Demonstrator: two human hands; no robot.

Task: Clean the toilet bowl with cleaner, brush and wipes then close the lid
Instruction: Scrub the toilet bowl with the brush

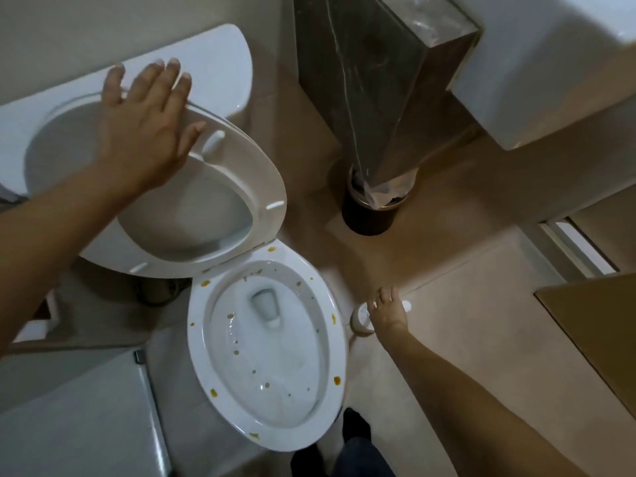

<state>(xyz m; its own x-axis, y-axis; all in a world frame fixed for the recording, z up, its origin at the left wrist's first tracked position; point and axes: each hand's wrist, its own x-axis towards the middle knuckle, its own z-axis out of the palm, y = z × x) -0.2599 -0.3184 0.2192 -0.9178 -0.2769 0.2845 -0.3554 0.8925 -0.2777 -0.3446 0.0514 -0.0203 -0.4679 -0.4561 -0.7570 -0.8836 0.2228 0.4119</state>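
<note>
Head view shows the left hand (144, 118) with straight, spread fingers lying flat on the raised toilet seat (241, 173); it holds nothing in a grip, only rests against the seat near its top edge. Behind the seat stands the lid (58, 146), also up, and behind both is the white cistern (213, 60). The right hand (387, 313) reaches down to the floor on the other side, fingers loosely bent over the white handle of the toilet brush (406, 305), which stands in its white holder (361, 320) just beside the bowl; whether the fingers really close around the handle I cannot tell, because the hand covers it. Between the two arms is the open toilet bowl (268, 342), with water at the bottom and many small yellow-brown spots on the inner wall and on the rim. Near the wall, right of the cistern, stands a dark round waste bin (368, 218) with a plastic bag inside; a dark marble column (375, 80) partly hides its top. A white washbasin (550, 63) is in the upper right corner. A dark shoe (356, 426) shows at the lower edge, close to the front of the bowl.
</note>
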